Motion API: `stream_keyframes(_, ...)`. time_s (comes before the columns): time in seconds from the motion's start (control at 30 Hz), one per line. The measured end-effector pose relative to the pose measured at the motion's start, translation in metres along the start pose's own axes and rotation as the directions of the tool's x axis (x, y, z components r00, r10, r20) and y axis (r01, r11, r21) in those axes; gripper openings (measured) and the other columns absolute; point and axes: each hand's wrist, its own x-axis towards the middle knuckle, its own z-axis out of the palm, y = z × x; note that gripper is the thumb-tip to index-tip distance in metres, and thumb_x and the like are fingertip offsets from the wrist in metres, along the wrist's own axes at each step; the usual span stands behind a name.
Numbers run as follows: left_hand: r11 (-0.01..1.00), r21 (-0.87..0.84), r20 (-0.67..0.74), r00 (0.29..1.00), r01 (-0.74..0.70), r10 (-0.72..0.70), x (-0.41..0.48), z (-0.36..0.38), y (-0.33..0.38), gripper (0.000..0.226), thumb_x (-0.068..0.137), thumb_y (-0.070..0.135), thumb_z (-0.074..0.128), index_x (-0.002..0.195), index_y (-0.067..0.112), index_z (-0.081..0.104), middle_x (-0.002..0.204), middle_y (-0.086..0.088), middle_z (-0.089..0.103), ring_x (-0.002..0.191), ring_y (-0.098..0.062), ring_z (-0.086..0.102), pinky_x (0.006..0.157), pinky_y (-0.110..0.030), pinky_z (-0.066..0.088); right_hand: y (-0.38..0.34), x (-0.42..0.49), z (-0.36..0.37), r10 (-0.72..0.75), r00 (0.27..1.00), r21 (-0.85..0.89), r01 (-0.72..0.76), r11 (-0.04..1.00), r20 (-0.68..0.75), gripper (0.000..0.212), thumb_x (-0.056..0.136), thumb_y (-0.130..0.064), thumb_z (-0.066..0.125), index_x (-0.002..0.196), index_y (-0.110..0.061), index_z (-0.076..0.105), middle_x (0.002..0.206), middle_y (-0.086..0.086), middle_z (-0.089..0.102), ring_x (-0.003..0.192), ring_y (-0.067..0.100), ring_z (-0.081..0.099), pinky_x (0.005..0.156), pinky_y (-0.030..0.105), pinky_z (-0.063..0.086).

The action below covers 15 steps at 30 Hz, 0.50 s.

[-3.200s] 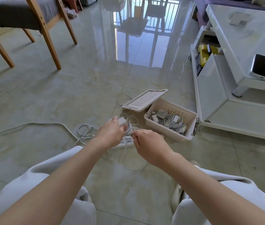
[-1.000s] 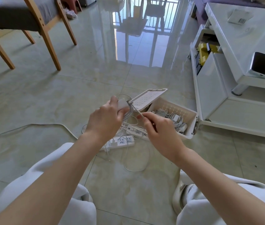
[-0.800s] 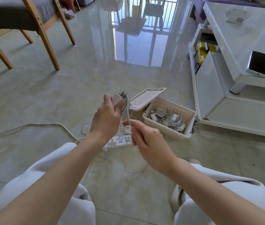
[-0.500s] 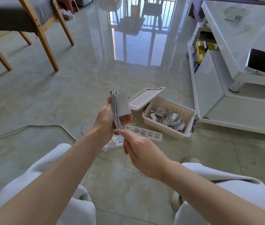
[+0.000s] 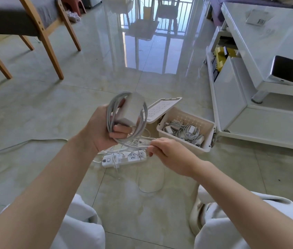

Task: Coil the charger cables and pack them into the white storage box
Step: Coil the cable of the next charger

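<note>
My left hand [image 5: 100,130] holds a white charger brick [image 5: 130,110] up over the floor, with its grey cable [image 5: 110,114] looped several times around the brick and my fingers. My right hand [image 5: 170,153] pinches the free end of that cable just below and right of the coil. The white storage box [image 5: 207,144] stands open on the floor to the right of my hands, holding several coiled chargers [image 5: 183,131]. Its lid [image 5: 162,109] leans against the box's left rim.
A white power strip [image 5: 124,157] lies on the tiles under my hands, its cord [image 5: 25,143] trailing left. A loose cable loop [image 5: 151,178] lies nearer me. A white coffee table [image 5: 260,42] with a phone [image 5: 284,69] stands right; a wooden chair [image 5: 39,33] stands far left.
My left hand lifted the charger off the floor and turned it while my right hand wound the cable around it. The coil has grown and the loose cable on the floor has shortened.
</note>
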Motion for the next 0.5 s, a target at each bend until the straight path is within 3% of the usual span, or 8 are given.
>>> stream_keyframes(0.07,0.990,0.133,-0.003,0.999,0.054,-0.054,-0.002,0.001,-0.001,0.040,0.064,0.025,0.073,0.086,0.003,0.048,0.056,-0.010,0.050,0.027,-0.010,0.039,0.024,-0.008,0.026,0.005,0.002,-0.005,0.001,0.999,-0.089,-0.005,0.996,-0.045,0.040,0.096,-0.041,0.039,0.078,-0.012,0.060,0.076,-0.009,0.052,0.075,0.013,0.050,0.071,0.028,0.040)
stream_keyframes(0.13,0.946,0.311,-0.064,0.995,0.089,-0.073,-0.005,0.005,-0.001,0.029,0.074,0.026,0.059,0.086,0.003,0.045,0.048,-0.007,0.044,0.025,-0.009,0.034,0.025,-0.007,0.022,0.010,0.003,-0.007,-0.048,0.994,-0.195,0.028,0.980,-0.099,0.048,0.093,-0.051,0.035,0.072,-0.014,0.056,0.070,-0.009,0.049,0.066,0.013,0.047,0.065,0.026,0.037)
stream_keyframes(0.23,0.861,0.485,-0.113,0.987,0.154,-0.113,-0.011,0.015,0.001,0.023,0.083,0.025,0.050,0.089,0.003,0.049,0.041,-0.005,0.038,0.024,-0.010,0.031,0.031,-0.009,0.015,0.022,0.006,-0.007,-0.102,0.982,-0.259,0.058,0.964,-0.160,0.035,0.098,-0.035,0.036,0.079,-0.014,0.057,0.077,-0.004,0.055,0.075,0.016,0.051,0.071,0.029,0.045)
stream_keyframes(0.33,0.637,0.721,-0.304,0.951,0.273,-0.062,-0.011,0.017,-0.003,0.036,0.094,0.034,0.042,0.084,0.003,0.055,0.039,-0.001,0.040,0.030,-0.012,0.033,0.042,-0.019,0.018,0.024,0.010,-0.006,-0.134,0.975,-0.307,0.076,0.949,-0.175,0.012,0.095,-0.009,0.049,0.086,-0.011,0.056,0.084,0.001,0.058,0.079,0.021,0.053,0.070,0.038,0.051)
stream_keyframes(0.47,0.396,0.847,-0.407,0.912,0.354,0.056,-0.003,0.009,-0.013,0.036,0.090,0.048,0.055,0.077,0.014,0.061,0.057,-0.009,0.050,0.052,-0.021,0.041,0.046,-0.022,0.024,0.016,0.013,-0.004,-0.160,0.956,-0.355,0.064,0.933,-0.247,0.039,0.095,-0.036,0.035,0.077,-0.011,0.059,0.070,0.000,0.060,0.062,0.022,0.057,0.054,0.031,0.048)
stream_keyframes(0.5,0.360,0.856,-0.422,0.904,0.371,0.073,-0.002,0.007,-0.015,0.037,0.089,0.049,0.056,0.075,0.015,0.060,0.057,-0.008,0.048,0.050,-0.021,0.040,0.044,-0.021,0.024,0.016,0.013,-0.003,-0.141,0.952,-0.359,0.036,0.932,-0.271,0.043,0.093,-0.042,0.035,0.072,-0.012,0.059,0.065,-0.001,0.059,0.058,0.021,0.057,0.051,0.028,0.044)
